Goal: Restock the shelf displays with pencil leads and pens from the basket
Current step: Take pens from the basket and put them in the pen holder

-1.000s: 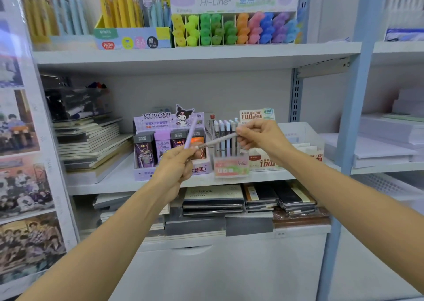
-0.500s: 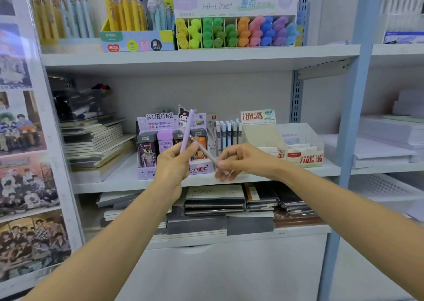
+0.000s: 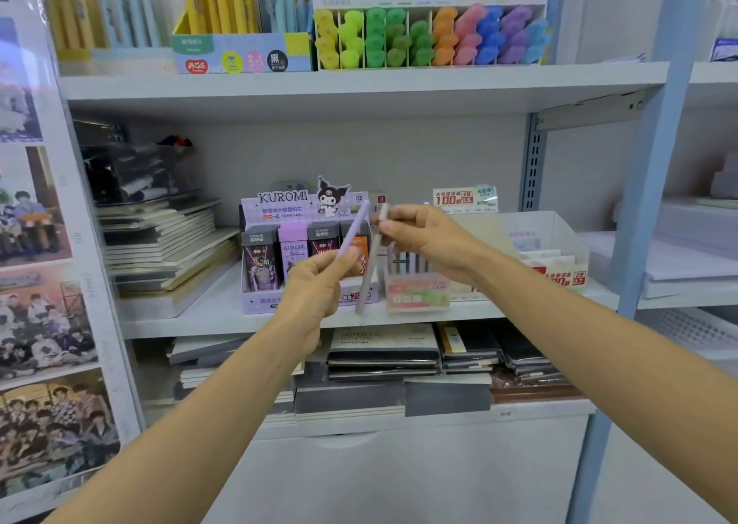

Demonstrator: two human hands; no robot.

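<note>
My left hand (image 3: 313, 288) pinches a lilac pen (image 3: 353, 230) that points up and to the right, in front of the purple Kuromi lead display (image 3: 285, 208) on the middle shelf. My right hand (image 3: 425, 238) pinches the top of a pale grey pen (image 3: 369, 280), which hangs almost upright between the Kuromi display and the small pen display box (image 3: 417, 294). That box holds several upright pens. The two pens are close together but apart. No basket is in view.
A clear bin of lead packs (image 3: 559, 260) sits right of the pen box. Stacked notebooks (image 3: 159, 244) lie at the shelf's left. The upper shelf carries highlighters (image 3: 431, 36) and pencils (image 3: 223, 4). A blue upright post (image 3: 643, 220) bounds the shelf on the right.
My right hand has risen and turned the grey pen from slanted to nearly upright, beside the pen box. My left hand with the lilac pen has barely moved.
</note>
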